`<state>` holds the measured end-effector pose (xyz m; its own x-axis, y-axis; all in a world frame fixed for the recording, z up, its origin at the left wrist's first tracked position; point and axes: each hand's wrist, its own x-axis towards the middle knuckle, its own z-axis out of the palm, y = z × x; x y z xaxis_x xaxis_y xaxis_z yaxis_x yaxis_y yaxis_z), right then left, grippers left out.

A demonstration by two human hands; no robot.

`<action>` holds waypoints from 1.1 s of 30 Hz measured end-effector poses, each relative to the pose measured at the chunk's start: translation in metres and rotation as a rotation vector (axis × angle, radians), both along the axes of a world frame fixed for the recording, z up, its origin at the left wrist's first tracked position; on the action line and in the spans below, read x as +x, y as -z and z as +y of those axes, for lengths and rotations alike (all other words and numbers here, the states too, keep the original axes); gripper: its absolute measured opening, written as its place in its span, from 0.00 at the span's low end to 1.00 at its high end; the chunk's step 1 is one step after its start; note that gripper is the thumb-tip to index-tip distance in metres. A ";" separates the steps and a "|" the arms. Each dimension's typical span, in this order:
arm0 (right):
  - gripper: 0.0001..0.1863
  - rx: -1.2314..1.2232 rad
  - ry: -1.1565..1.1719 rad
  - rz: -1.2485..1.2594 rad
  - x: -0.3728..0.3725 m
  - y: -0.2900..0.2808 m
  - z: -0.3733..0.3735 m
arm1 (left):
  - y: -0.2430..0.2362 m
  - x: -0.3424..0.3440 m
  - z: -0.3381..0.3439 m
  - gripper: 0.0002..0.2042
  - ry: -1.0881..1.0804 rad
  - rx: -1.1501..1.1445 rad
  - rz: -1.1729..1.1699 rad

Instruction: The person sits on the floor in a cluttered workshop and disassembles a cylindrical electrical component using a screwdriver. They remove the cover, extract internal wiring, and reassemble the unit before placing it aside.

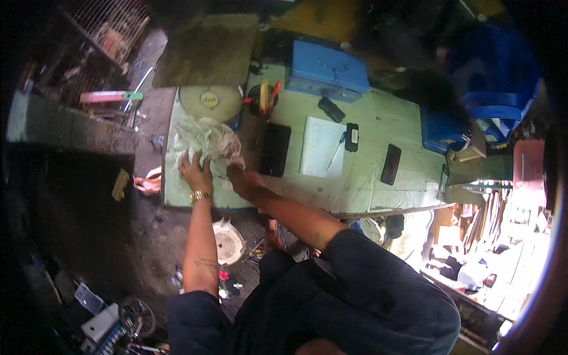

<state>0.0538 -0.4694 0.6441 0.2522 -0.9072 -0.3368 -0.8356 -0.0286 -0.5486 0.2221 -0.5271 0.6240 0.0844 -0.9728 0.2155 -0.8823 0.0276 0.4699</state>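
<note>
A crumpled, whitish see-through plastic bag (204,135) lies on the left end of the pale green table (284,195). My left hand (196,173), with a gold watch at its wrist, rests on the bag's near edge with its fingers spread. Beside it, my right hand (244,181) is closed at the bag's near right edge. Motion blurs its fingers, and a pale fold of the bag shows at their tips. Just beyond the bag sits a round, pale fan-like cover (207,105) with a yellow badge at its middle.
Right of the bag are a dark flat tablet-like thing (276,150), an open notebook (316,148) with a pen (336,152), and a black phone (390,164). Farther back stand a pen cup (260,103) and a blue metal toolbox (327,70). A white stool (229,241) stands below the table's front edge.
</note>
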 end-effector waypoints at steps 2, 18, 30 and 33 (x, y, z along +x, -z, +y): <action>0.22 0.114 0.157 -0.077 -0.022 -0.041 0.010 | 0.006 0.001 0.001 0.17 -0.031 -0.019 -0.017; 0.56 -0.032 1.259 -0.160 -0.064 -0.055 0.023 | 0.037 0.032 -0.025 0.25 0.011 -0.028 -0.373; 0.64 -0.370 1.284 -0.692 -0.237 -0.154 0.428 | -0.039 -0.165 0.173 0.31 0.815 0.481 0.483; 0.64 -0.521 1.363 -0.607 -0.263 -0.162 0.515 | -0.127 -0.311 0.380 0.37 0.973 1.103 0.890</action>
<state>-0.2089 0.0452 0.8065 -0.8401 -0.5358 -0.0851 -0.0585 0.2454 -0.9677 -0.0890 -0.1475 0.7515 -0.8675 -0.3798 -0.3214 -0.2161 -0.2944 0.9309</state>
